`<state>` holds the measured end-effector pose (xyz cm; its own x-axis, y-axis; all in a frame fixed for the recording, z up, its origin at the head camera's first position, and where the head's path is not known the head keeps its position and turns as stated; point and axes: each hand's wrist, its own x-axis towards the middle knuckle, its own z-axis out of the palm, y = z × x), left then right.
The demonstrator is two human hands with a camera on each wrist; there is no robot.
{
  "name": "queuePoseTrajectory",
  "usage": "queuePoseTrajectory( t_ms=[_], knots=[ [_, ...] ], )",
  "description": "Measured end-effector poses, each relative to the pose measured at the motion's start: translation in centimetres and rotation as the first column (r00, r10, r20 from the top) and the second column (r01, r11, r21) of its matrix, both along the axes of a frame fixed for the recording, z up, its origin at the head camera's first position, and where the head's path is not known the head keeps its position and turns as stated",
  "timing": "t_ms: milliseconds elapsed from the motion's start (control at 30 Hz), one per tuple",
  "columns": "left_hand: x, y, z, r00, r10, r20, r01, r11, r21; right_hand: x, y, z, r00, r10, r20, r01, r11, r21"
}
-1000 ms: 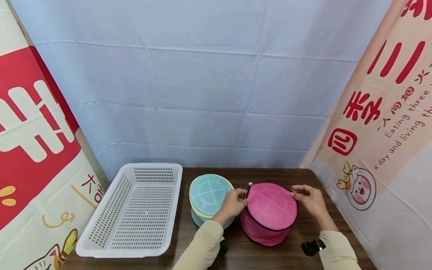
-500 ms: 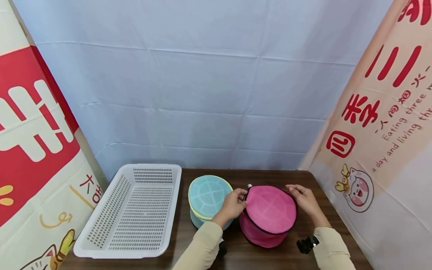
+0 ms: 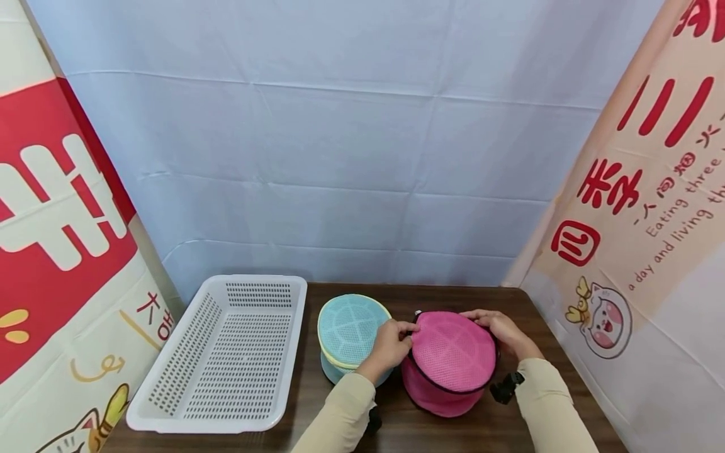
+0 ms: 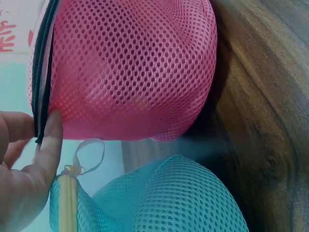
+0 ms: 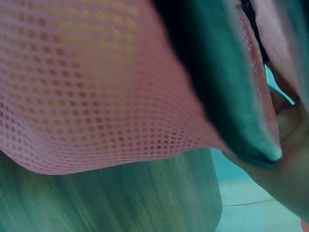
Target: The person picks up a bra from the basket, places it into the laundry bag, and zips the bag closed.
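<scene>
A round pink mesh laundry bag (image 3: pixel 453 352) with black zip trim stands on the table. My left hand (image 3: pixel 389 346) pinches the left end of its zipped rim between thumb and fingers; the left wrist view shows the black zip edge (image 4: pixel 43 72) in that grip. At the back right of the same rim, my right hand (image 3: pixel 501 330) holds the edge, its fingers bent over the top and partly hidden. A yellow shape shows through the pink mesh (image 5: pixel 96 43) in the right wrist view. Just left stands a blue mesh laundry bag (image 3: pixel 351 327) with yellow trim, partly behind my left hand.
A white slotted plastic basket (image 3: pixel 294 352) sits on the left of the dark wooden table (image 3: pixel 419 434). Behind the table hangs a pale blue cloth (image 3: pixel 340 157), with printed cloths at both sides. A black wrist camera (image 3: pixel 506 388) is on my right wrist.
My right hand has left the right side of the pink bag's rim, lifted slightly, and come down on its back edge, further left. My left hand keeps its pinch almost in place.
</scene>
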<state>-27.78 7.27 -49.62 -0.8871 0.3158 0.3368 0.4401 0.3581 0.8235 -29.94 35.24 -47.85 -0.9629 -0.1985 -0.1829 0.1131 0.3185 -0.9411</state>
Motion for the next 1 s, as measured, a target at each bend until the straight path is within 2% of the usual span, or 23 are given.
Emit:
queuePoseTrajectory(
  t_ms=[67,233,333,433,467,500,567,633,700,733,833,867,933,1000],
  knots=[
    [0.0,0.1,0.0,1.0,0.021,-0.016,-0.021,1.0,-0.02,-0.1,0.1,-0.2,1.0,0.009,0.015,-0.008,0.999,-0.035],
    [0.0,0.3,0.1,0.998,0.054,-0.01,-0.054,0.998,-0.012,-0.2,0.7,-0.5,0.999,0.031,-0.018,-0.033,0.995,-0.095],
    [0.1,0.4,0.1,0.998,0.063,0.007,-0.062,0.998,-0.011,0.0,1.0,-0.7,1.0,0.027,-0.001,-0.027,0.991,-0.134],
    [0.2,0.4,0.2,0.997,0.07,0.013,-0.07,0.997,-0.018,0.2,1.2,-0.7,0.998,0.031,0.048,-0.023,0.985,-0.172],
    [0.3,0.4,0.2,0.997,0.077,0.011,-0.076,0.997,-0.023,0.2,1.1,-0.6,0.998,0.028,0.053,-0.019,0.985,-0.169],
    [0.3,0.4,0.2,0.996,0.083,0.009,-0.083,0.996,-0.03,0.2,1.0,-0.5,0.999,0.044,0.017,-0.042,0.991,-0.126],
    [0.3,0.4,0.2,0.996,0.094,0.002,-0.093,0.995,-0.04,0.3,0.7,-0.1,0.995,0.071,-0.068,-0.071,0.997,0.006],
    [0.3,0.3,0.2,0.995,0.1,-0.013,-0.101,0.994,-0.047,0.3,0.2,0.4,0.973,0.114,-0.201,-0.074,0.977,0.2],
    [0.2,0.3,0.2,0.994,0.109,-0.026,-0.11,0.993,-0.045,0.2,-0.3,0.8,0.929,0.143,-0.342,0.0,0.922,0.386],
    [0.2,0.3,0.3,0.993,0.111,-0.033,-0.112,0.993,-0.042,0.2,-0.6,1.0,0.912,0.134,-0.388,0.054,0.898,0.437],
    [0.1,0.4,0.4,0.994,0.105,-0.043,-0.106,0.994,-0.034,0.3,-1.1,1.2,0.853,0.11,-0.511,0.209,0.824,0.526],
    [0.0,0.3,0.4,0.994,0.102,-0.037,-0.103,0.994,-0.036,0.3,-1.3,1.1,0.839,0.094,-0.537,0.253,0.806,0.536],
    [0.0,0.3,0.3,0.995,0.092,-0.039,-0.094,0.995,-0.04,0.4,-1.6,1.0,0.817,0.079,-0.571,0.304,0.783,0.543],
    [0.0,0.2,0.2,0.995,0.089,-0.044,-0.091,0.995,-0.046,0.4,-1.8,0.8,0.806,0.075,-0.587,0.322,0.776,0.542]
  ],
)
